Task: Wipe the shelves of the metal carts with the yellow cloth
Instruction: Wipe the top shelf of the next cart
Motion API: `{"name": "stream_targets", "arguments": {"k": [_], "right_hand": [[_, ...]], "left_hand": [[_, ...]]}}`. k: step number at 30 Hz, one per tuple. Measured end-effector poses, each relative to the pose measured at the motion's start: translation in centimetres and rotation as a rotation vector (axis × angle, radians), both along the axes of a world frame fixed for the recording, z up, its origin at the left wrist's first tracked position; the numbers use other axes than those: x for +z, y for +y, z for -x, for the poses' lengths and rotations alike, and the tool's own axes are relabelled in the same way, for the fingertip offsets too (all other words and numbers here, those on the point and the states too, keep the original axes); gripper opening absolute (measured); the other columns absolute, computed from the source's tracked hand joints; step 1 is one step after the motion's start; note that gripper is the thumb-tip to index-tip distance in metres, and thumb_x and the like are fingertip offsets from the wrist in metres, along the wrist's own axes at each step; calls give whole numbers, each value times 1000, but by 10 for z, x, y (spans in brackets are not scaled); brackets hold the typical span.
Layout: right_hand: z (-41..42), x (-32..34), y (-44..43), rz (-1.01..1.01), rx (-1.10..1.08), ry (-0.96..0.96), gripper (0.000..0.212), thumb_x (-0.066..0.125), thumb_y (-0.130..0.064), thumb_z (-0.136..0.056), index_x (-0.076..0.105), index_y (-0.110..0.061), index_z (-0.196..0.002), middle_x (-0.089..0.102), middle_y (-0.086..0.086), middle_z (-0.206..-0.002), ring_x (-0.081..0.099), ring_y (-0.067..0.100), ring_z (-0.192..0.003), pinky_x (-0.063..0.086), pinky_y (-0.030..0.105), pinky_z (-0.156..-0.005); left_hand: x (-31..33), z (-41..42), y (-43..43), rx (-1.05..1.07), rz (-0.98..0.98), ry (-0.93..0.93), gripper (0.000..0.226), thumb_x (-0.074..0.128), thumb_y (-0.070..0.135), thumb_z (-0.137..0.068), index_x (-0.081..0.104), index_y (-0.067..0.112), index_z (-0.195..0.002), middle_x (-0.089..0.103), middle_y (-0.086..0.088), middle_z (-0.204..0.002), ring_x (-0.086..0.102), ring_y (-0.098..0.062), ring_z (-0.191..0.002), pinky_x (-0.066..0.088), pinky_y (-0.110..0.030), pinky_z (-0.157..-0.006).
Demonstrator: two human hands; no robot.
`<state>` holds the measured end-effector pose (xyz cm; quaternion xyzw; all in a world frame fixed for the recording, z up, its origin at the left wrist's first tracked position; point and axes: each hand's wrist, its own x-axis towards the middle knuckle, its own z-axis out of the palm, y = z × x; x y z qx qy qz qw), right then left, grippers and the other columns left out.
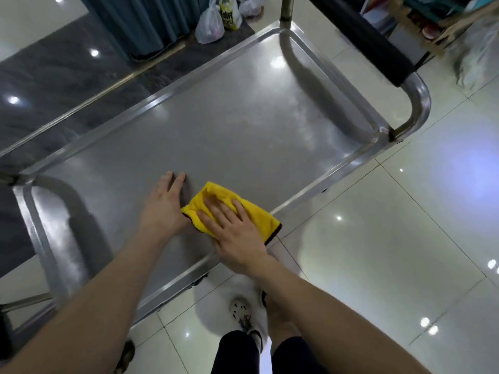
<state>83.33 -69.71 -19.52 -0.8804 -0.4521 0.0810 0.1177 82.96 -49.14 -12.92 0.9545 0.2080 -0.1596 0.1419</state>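
Metal cart (pixel 351 163), top shelf (pixel 229 125): bare steel with a raised rim, lamp glare on it. Yellow cloth (pixel 216 197): folded, dark-edged, lying on the shelf near its front rim. Right hand (pixel 235 233): open, palm flat on the cloth, fingers spread. Left hand (pixel 164 205): open, flat on the steel, touching the cloth's left edge. Handle (pixel 378 47): black grip, at the shelf's right end. Plastic bags (pixel 216 22): on the floor beyond the cart.

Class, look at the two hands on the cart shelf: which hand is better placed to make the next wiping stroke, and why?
The right hand. It lies flat on the yellow cloth, pressing it to the shelf. The left hand rests on bare metal beside the cloth.
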Motion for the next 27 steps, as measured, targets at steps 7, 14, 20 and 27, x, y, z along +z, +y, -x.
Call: {"name": "stream_targets", "arguments": {"k": [7, 14, 20, 27], "right_hand": [[-22, 4, -11, 6, 11, -52, 73, 45, -64, -102, 26, -40, -168, 11, 0, -179, 0, 20, -166, 10, 57, -130], [-23, 2, -5, 74, -119, -38, 77, 40, -70, -104, 11, -42, -170, -3, -4, -180, -10, 16, -165, 12, 56, -131], [21, -3, 38, 36, -399, -8, 71, 38, -55, -109, 13, -30, -171, 5, 2, -180, 0, 20, -166, 16, 58, -130], [120, -4, 109, 27, 65, -1, 74, 41, -55, -105, 15, -31, -171, 5, 2, -180, 0, 21, -166, 9, 57, -130]], "left_hand": [[6, 118, 7, 121, 41, -143, 103, 84, 67, -83, 40, 22, -164, 33, -7, -172, 32, -34, -157, 32, -51, -129], [22, 218, 53, 175, -36, 138, 139, 91, 83, -54, 30, 33, -168, 22, -7, -175, 27, -36, -158, 33, -56, -128], [11, 230, 62, 216, -11, 130, 140, 91, 81, -55, 23, 43, -171, 19, 2, -177, 26, -29, -160, 35, -55, -126], [32, 236, 65, 116, -8, 76, 99, 90, 49, -78, 46, 25, -162, 44, -4, -167, 46, -32, -149, 41, -43, -121]]}}
